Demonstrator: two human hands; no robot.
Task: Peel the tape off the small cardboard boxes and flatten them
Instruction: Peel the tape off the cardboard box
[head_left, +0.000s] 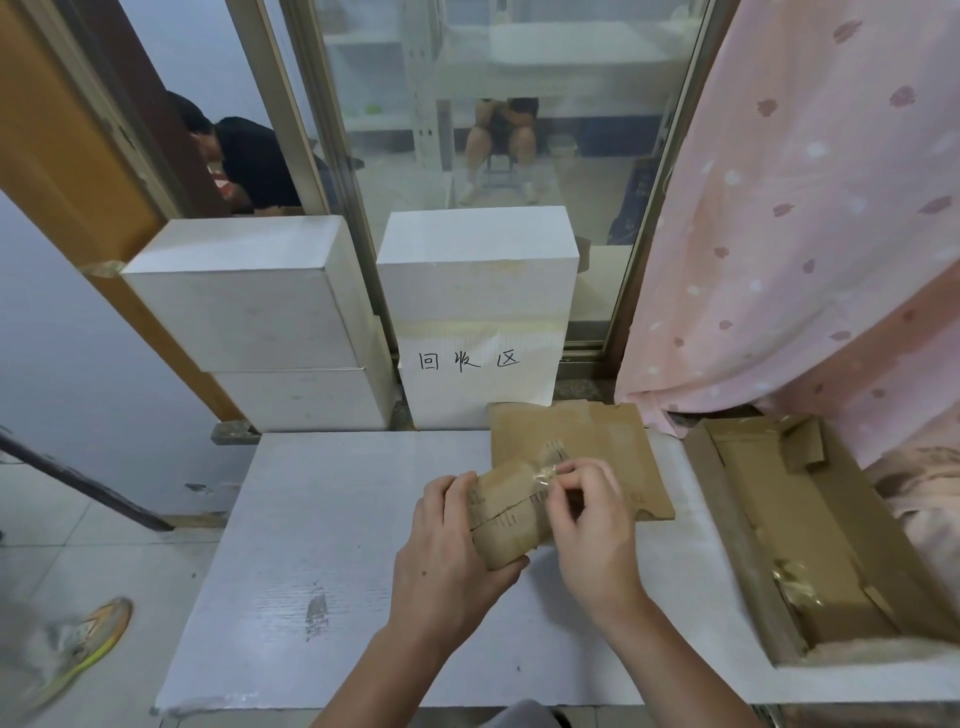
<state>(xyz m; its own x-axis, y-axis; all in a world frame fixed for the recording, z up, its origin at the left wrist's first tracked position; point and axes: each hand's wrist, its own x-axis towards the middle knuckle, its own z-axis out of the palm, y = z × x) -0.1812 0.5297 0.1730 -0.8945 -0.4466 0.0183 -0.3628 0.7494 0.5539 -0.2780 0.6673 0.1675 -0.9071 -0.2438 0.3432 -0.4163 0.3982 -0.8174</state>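
My left hand (441, 551) grips a small brown cardboard box (506, 512) from its left side, holding it just above the white board (311, 571). My right hand (587, 525) pinches a strip of clear tape (545, 474) at the box's upper right; the strip stands partly lifted off the cardboard. A flattened cardboard piece (597, 441) lies on the board right behind the box.
An open brown carton (810, 530) with cardboard bits and crumpled tape sits at the right. White foam boxes (249, 312) and one with a handwritten paper label (478, 358) stand behind the board. A pink curtain (805, 208) hangs at right. A shoe (78, 644) lies on the floor at left.
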